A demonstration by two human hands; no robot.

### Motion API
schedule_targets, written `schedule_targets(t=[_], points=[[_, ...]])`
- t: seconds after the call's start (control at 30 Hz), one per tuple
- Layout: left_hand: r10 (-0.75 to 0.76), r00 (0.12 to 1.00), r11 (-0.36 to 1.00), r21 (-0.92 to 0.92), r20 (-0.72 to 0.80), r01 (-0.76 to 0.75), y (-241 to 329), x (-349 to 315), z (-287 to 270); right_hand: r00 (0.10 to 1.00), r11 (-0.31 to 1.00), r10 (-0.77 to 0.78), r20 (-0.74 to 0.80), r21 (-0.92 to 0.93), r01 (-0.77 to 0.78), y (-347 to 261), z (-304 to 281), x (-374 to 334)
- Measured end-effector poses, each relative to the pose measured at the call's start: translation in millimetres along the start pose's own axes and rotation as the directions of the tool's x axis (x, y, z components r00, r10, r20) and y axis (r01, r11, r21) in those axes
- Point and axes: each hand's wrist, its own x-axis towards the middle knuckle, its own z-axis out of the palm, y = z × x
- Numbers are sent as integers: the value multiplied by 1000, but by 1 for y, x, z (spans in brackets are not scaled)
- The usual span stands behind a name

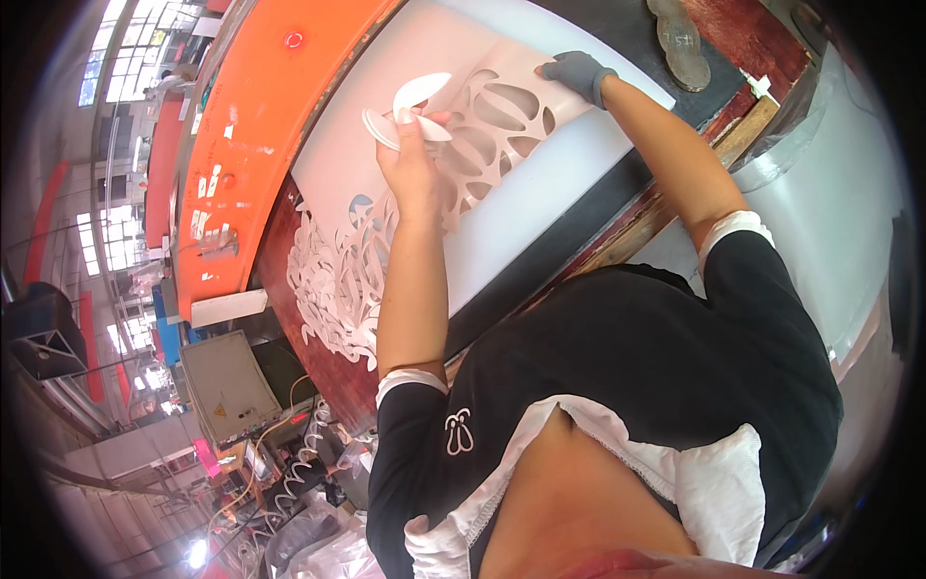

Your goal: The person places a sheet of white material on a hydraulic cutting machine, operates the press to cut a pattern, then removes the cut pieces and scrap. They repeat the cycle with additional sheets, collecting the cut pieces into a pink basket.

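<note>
My bare left hand [412, 164] is closed on several white oval cut pieces [422, 92], which fan out from between thumb and fingers. It hovers over a pale pink sheet [516, 63] with many leaf-shaped and oval holes. At the sheet's far right edge, my right hand [581, 79] wears a grey glove and pinches that edge, its fingertips partly hidden. The sheet lies on a thick white board [550, 183]. Beside my left forearm is a heap of curved, pale offcuts [338, 280].
An orange machine beam [260, 116] spans the far left side of the worktable. A grey sole-shaped piece [680, 43] lies on a black surface at the far right. A metal box [230, 386] and coiled cable [307, 444] are at lower left. Clear plastic sheeting [820, 222] is at right.
</note>
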Motion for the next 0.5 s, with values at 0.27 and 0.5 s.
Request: schedule_targets(t=[0.27, 0.5], points=[[-401, 911, 916, -28, -93, 400, -25, -51, -30, 997, 989, 61, -42, 134, -55, -11, -3, 2], [-53, 999, 607, 794, 2, 30, -51, -48, -42, 989, 961, 115, -92, 261, -88, -15, 4, 20]])
